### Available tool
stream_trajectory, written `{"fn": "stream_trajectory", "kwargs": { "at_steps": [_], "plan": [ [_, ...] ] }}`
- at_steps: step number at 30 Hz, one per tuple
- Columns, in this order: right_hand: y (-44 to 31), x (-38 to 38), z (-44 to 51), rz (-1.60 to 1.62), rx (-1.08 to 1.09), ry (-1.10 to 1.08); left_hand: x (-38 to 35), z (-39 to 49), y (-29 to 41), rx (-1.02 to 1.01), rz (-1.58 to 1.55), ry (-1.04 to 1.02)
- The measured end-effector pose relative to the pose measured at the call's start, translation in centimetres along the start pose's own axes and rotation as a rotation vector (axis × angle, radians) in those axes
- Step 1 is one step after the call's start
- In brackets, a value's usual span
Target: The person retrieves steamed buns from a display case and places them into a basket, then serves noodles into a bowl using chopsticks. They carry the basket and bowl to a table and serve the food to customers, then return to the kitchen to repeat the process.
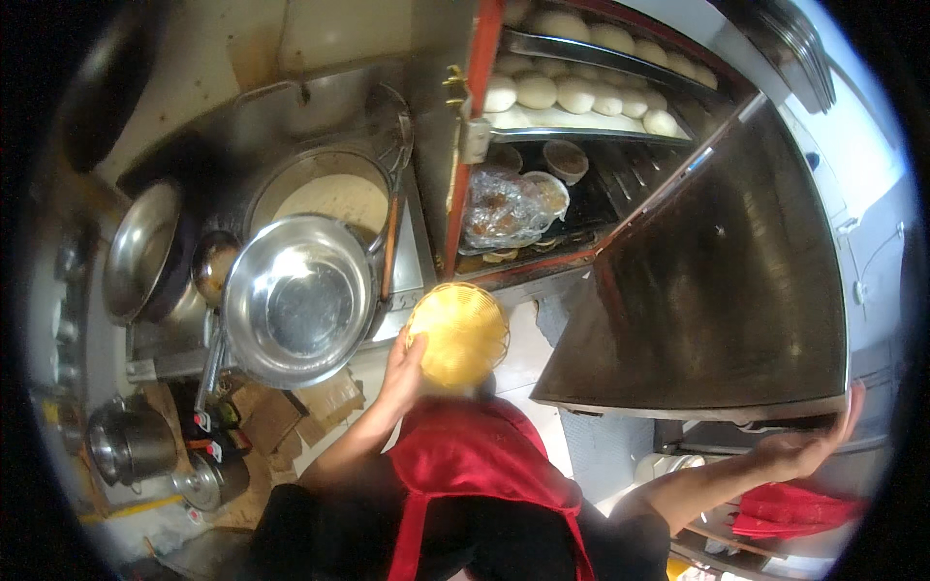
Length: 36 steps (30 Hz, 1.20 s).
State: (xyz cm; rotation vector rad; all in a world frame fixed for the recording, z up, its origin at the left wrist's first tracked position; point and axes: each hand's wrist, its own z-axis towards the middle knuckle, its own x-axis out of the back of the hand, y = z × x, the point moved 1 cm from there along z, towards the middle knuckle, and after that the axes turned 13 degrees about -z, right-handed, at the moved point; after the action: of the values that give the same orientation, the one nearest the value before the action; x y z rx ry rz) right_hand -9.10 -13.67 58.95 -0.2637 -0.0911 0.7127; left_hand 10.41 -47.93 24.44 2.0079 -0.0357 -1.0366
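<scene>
My left hand [408, 367] holds a shallow yellow woven basket [459, 334] by its left rim, in front of my red apron [472, 450]. At the outer edge of a swung-out metal cabinet door [712, 290], my right hand [814, 443] rests with its fingers pointing up; whether they curl around the edge is hard to see. Behind the basket, the cabinet holds trays of pale round dough balls [574, 94]. Below the trays are a plastic-wrapped bundle [501, 210], a white bowl [548, 190] with film over it and a small tub [565, 161].
Left of the basket, a shiny steel basin [298, 301] overlaps a large pot of pale liquid [338, 196] on the stove. A metal pan [142, 254] and a ladle [214, 272] are farther left. Lidded pots [131, 443] and flattened cardboard [269, 417] are low on the left.
</scene>
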Motion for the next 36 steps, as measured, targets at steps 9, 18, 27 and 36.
{"fn": "stream_trajectory", "kwargs": {
  "at_steps": [9,18,27,36],
  "plan": [
    [-8.6,-34.4,-13.9,0.169,0.254,-0.855,-5.6,2.9,-0.9,-0.057,0.023,-0.033],
    [-8.8,-54.4,-16.1,0.127,0.552,-1.178,-7.8,3.9,-1.2,-0.106,0.028,0.093],
    [-7.2,-39.1,-10.3,0.259,0.469,-0.999,-13.4,8.5,1.0,-0.088,-0.012,-0.054],
    [-4.3,-15.5,-10.2,0.096,0.572,-1.149,-15.1,9.1,-1.4,0.374,-0.251,-0.145]
  ]
}}
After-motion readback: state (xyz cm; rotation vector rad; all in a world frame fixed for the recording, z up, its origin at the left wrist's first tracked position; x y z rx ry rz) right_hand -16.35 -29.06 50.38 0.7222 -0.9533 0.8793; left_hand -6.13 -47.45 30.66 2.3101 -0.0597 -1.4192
